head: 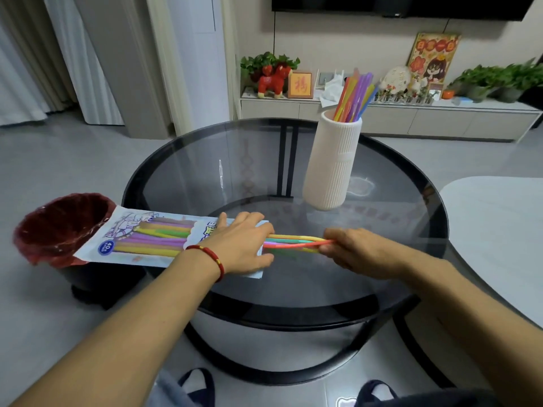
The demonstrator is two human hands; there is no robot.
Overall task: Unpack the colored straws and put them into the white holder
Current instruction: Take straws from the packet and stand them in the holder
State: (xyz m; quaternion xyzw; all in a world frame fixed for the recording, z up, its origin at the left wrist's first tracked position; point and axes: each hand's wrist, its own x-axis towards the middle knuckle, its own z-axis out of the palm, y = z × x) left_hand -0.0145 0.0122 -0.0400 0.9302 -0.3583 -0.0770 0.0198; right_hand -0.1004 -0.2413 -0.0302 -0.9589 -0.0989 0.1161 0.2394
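Head view: a round dark glass table (188,160) seen from above, both forearms reaching in from the near edge.
Left hand: the left hand (244,245) lies palm down with fingers spread on the open end of the straw package (147,239), pressing it flat against the glass (a red bracelet (210,255) sits on that wrist).
Right hand: the right hand (355,251) has its fingers curled round the ends of a bundle of straws (293,242), pinching them together just right of the package mouth.
Bundle: yellow, green, pink and orange straws, partly out of the package, spanning the gap between the two hands and lying low over the table.
Package: flat, white and blue printed, lying sideways; its far end overhangs the table's left edge above a red-lined bin (58,227). More straws show through its clear window.
White holder: the ribbed white holder (332,163) stands upright on the far right part of the table, well apart from the hands.
Holder contents: a bunch of colored straws in the holder (355,95), leaning right and sticking out above the rim.
Background: a low cabinet (382,116) along the wall, with plants and ornaments on it.
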